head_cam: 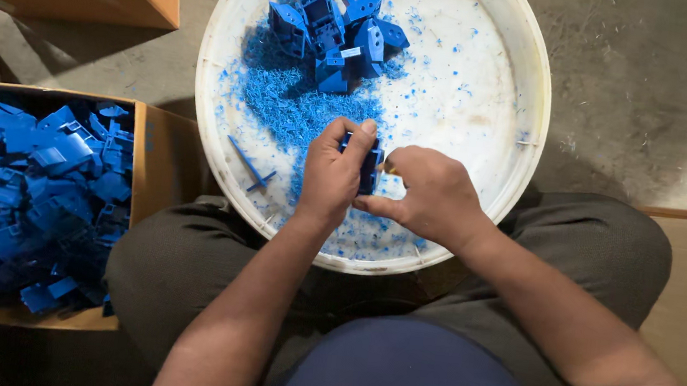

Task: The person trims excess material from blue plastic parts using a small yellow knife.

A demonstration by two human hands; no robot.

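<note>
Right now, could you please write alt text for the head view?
A left hand grips a blue plastic part while the right hand works on it, above a white tub holding more parts and shavings.

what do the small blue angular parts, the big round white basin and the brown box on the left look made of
Small blue angular parts: likely moulded plastic, uniform colour, crisp edges, blue shavings around them. Big round white basin: probably plastic, smooth, dull, scuffed. Brown box: cardboard, matte with a thin raw edge.

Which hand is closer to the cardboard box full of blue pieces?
Left. The left hand sits over the white tub, on the side toward the cardboard box. The right hand is on its far side.
</note>
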